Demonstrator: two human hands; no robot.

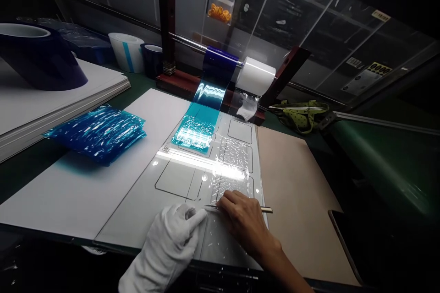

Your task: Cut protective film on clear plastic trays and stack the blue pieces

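Note:
My right hand (240, 217), bare, is closed around a slim metal tool with a pointed tip, perhaps tweezers (266, 210). The tool lies nearly level, its tip toward the left. My left hand (175, 233), in a white glove, has thumb and forefinger pinched together right at that tip; whatever is between them is too small to make out. Both are over a glass sheet (137, 219) with dark outlined rectangles. Clear film pieces (233, 153) lie on its right part. Blue film (199, 123) runs down onto the sheet from a blue roll (221, 57).
A wooden stand (167, 27) carries the blue roll and a white roll (257, 75) on a metal rod. A stack of blue film (99, 132) lies left. Further left, a large tape roll (44, 62) sits on stacked white boards (106, 87). A phone (343, 242) lies right, on brown board (292, 178).

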